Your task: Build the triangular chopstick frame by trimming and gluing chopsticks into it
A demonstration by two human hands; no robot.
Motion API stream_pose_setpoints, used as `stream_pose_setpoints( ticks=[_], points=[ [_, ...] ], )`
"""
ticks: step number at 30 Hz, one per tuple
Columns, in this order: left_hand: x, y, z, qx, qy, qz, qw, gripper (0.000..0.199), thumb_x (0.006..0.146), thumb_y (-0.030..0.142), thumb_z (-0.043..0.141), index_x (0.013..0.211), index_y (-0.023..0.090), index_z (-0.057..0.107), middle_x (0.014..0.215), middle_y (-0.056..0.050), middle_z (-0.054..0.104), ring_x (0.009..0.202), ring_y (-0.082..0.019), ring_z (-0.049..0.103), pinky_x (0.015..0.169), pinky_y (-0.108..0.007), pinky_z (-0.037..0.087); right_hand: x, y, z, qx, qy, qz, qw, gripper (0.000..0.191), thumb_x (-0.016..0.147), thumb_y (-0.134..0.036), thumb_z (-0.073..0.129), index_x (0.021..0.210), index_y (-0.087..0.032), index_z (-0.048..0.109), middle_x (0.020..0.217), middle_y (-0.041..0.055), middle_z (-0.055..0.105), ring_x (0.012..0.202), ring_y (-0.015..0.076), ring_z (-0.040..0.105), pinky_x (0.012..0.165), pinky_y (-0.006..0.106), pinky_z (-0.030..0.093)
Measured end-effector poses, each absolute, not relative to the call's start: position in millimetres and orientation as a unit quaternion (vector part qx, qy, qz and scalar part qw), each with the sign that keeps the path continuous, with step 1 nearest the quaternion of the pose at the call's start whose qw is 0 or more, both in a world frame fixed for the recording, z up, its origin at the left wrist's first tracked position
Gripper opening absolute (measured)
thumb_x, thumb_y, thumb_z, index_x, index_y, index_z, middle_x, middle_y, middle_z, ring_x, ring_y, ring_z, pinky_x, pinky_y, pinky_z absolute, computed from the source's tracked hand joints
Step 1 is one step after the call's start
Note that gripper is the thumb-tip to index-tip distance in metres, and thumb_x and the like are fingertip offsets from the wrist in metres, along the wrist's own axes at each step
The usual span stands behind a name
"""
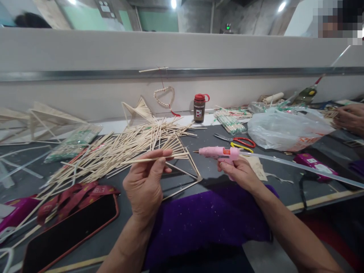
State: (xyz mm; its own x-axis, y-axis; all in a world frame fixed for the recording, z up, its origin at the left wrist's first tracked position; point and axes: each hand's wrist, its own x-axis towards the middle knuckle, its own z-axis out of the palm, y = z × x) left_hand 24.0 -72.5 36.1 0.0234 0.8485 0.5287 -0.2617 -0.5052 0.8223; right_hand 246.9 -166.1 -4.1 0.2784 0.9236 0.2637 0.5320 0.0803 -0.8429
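My left hand pinches a thin wooden stick between thumb and fingers, its tip pointing right. Behind and beside that hand stands a frame of glued sticks, angled like a fan; whether the fingers also touch it I cannot tell. My right hand is wrapped round a pink glue gun, whose metal nozzle points left toward the stick and sits a short gap away from it. A long clear glue stick trails out of the gun's back to the right.
Loose sticks lie heaped at the left, near a phone and a red lanyard. Behind are a brown bottle, scissors and a plastic bag. Purple cloth covers the front. Another person's hand is far right.
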Motion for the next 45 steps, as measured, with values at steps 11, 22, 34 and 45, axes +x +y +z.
stream_pose_setpoints(
  ticks=[11, 22, 34, 45],
  points=[
    [22.4, -75.3, 35.7, 0.576, 0.245, 0.683, 0.376, 0.014, 0.08, 0.014, 0.066, 0.092, 0.019, 0.07, 0.087, -0.003, 0.073, 0.068, -0.013, 0.067, 0.051, -0.023, 0.054, 237.0, -170.0, -12.0, -0.644, -0.613, 0.193, 0.415, 0.03, 0.088, -0.042, 0.051, 0.085, -0.02, 0.071, 0.074, 0.0034, 0.065, 0.068, 0.0197, 0.059, 0.067, 0.035, 0.048],
    [15.8, -74.1, 31.9, 0.582, 0.248, 0.68, 0.37, 0.016, 0.081, 0.012, 0.065, 0.093, 0.021, 0.071, 0.087, -0.002, 0.073, 0.071, -0.013, 0.068, 0.051, -0.023, 0.054, 228.0, -169.4, -16.1, -0.569, -0.685, 0.19, 0.413, 0.046, 0.093, -0.04, 0.043, 0.138, -0.032, 0.046, 0.131, 0.0032, 0.058, 0.124, 0.0271, 0.05, 0.105, 0.049, 0.041],
    [15.7, -75.5, 29.5, 0.588, 0.282, 0.659, 0.376, 0.013, 0.082, 0.017, 0.064, 0.093, 0.022, 0.069, 0.088, -0.001, 0.074, 0.069, -0.012, 0.068, 0.052, -0.023, 0.055, 233.0, -170.0, -27.4, -0.614, -0.668, 0.143, 0.396, 0.046, 0.091, -0.045, 0.047, 0.134, -0.031, 0.05, 0.125, 0.0058, 0.061, 0.118, 0.0293, 0.053, 0.098, 0.05, 0.044],
    [14.6, -75.5, 30.3, 0.589, 0.281, 0.655, 0.38, 0.011, 0.082, 0.018, 0.065, 0.092, 0.021, 0.07, 0.088, -0.002, 0.073, 0.07, -0.013, 0.068, 0.052, -0.022, 0.054, 226.5, -169.8, -13.2, -0.601, -0.685, 0.162, 0.38, 0.046, 0.091, -0.045, 0.046, 0.135, -0.03, 0.05, 0.126, 0.0062, 0.061, 0.121, 0.0302, 0.051, 0.1, 0.049, 0.043]
  ],
)
